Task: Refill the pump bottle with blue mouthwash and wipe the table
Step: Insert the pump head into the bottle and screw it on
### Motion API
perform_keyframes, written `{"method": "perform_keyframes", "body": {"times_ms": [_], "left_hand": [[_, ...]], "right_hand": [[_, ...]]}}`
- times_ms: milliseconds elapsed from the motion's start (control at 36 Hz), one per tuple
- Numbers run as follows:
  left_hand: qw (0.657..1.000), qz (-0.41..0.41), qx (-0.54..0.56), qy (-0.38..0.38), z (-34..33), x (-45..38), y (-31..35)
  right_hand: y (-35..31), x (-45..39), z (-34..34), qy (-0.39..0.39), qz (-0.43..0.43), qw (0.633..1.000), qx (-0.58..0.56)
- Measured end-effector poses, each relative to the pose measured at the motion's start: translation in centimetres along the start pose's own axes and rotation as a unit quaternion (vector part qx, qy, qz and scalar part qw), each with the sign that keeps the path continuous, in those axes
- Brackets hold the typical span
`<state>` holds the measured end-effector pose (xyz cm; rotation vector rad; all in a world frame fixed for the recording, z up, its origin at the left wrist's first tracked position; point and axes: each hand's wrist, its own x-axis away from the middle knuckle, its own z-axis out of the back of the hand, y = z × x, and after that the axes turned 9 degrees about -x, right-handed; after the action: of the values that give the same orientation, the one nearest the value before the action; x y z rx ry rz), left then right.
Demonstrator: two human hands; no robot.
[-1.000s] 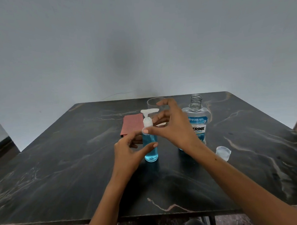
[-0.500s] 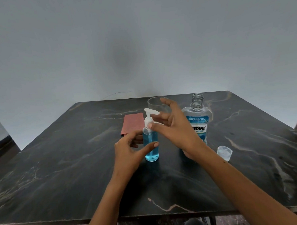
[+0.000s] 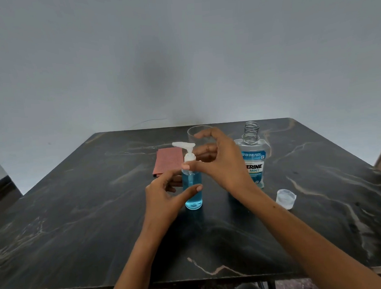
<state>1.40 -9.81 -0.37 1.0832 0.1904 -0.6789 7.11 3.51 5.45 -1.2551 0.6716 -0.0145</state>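
Note:
A small clear pump bottle full of blue liquid stands upright in the middle of the dark marble table. My left hand wraps its body from the left, thumb across the front. My right hand pinches the white pump collar between thumb and fingers; the nozzle points left. The uncapped mouthwash bottle stands behind my right wrist, partly hidden. Its clear cap lies on the table to the right. A folded reddish cloth lies behind the pump bottle.
An empty clear glass stands at the back, partly hidden by my right hand. A grey wall rises beyond the table's far edge. The table's near edge runs below my forearms.
My right hand has turned on the pump top: the nozzle swung from pointing right to pointing left. My left hand has kept its hold on the bottle's body.

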Motion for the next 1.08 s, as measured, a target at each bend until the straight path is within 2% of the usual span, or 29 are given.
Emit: {"method": "perform_keyframes", "body": {"times_ms": [56,111,194,250,444,528,639,861,1083], "left_hand": [[1.0,0.0,-0.001,0.003,0.0,0.0,-0.1],[1.0,-0.003,-0.001,-0.002,0.0,0.0,-0.1],[1.0,-0.007,0.006,-0.011,0.0,0.0,-0.1],[1.0,-0.009,0.009,-0.017,0.0,0.0,-0.1],[1.0,-0.016,0.004,-0.012,0.0,-0.1,-0.1],[1.0,-0.023,0.005,-0.006,0.0,-0.1,0.0],[1.0,-0.026,0.011,-0.008,0.1,0.0,0.0],[1.0,-0.021,0.0,-0.001,-0.1,-0.2,-0.2],[1.0,-0.016,-0.014,-0.003,-0.1,0.0,0.2]], "right_hand": [[0.1,0.1,-0.5,0.017,0.017,0.999,0.037],[0.1,0.1,-0.7,-0.008,-0.009,0.999,0.049],[0.2,0.0,-0.1,-0.076,-0.077,0.994,-0.023],[0.1,0.0,0.3,-0.091,-0.09,0.991,-0.044],[0.7,-0.2,-0.2,0.018,-0.018,1.0,0.007],[0.5,-0.2,0.0,-0.013,-0.048,0.999,0.0],[0.4,-0.1,0.4,-0.062,-0.1,0.989,-0.09],[0.4,-0.3,-0.1,0.021,-0.061,0.997,-0.042],[0.5,0.7,-0.6,0.049,-0.016,0.998,-0.043]]}}
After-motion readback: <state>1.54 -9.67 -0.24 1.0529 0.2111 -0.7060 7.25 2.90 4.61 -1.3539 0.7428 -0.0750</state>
